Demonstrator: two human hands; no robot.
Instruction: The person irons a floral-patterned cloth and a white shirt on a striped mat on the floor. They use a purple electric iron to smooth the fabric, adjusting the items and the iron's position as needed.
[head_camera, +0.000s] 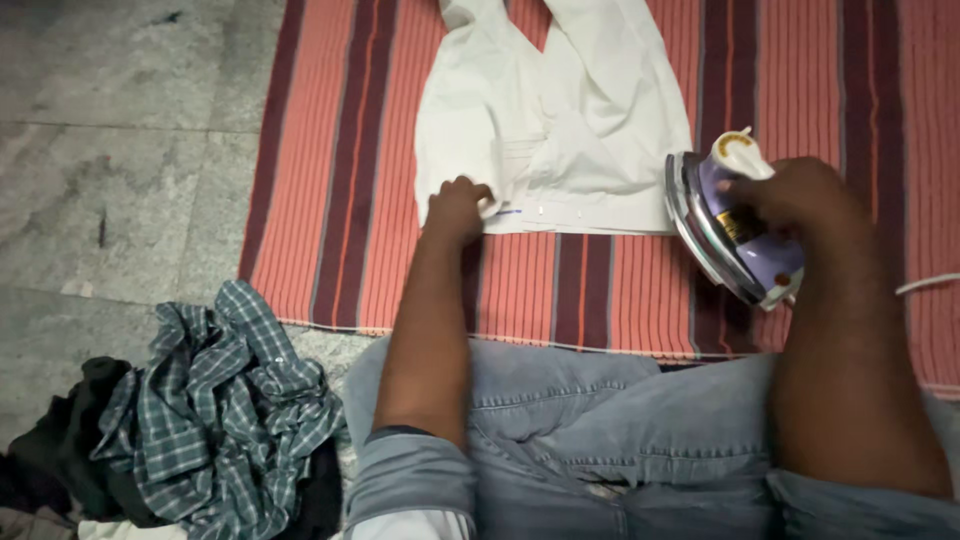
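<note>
The person is sitting on the stone floor (110, 190) with a striped red cloth (330, 200) spread out ahead of the knees, and a white garment (560, 110) is lying flat on that cloth, just beyond both hands.

The left hand (458, 207) is pressing down on the garment's near hem, with its fingers curled over the edge and pinning the fabric taut. The right hand (800, 195) is clenching the handle of a purple and white iron (735, 225), which is tilting up on its edge just to the right of the garment, with its metal soleplate facing left toward the fabric and not lying on it. A white cord (925, 284) is trailing off to the right of that hand.

Judging from this, the step in hand looks like the pause between strokes: the garment is being held and straightened while the iron is waiting clear of it. The next move seems to call for laying the soleplate flat and sliding it leftward over the hem, with the left fingers staying ahead of the hot plate.

A crumpled green checked shirt (225, 400) is lying in a heap on the floor, well to the left of the left forearm, on top of darker clothes (55, 450).
</note>
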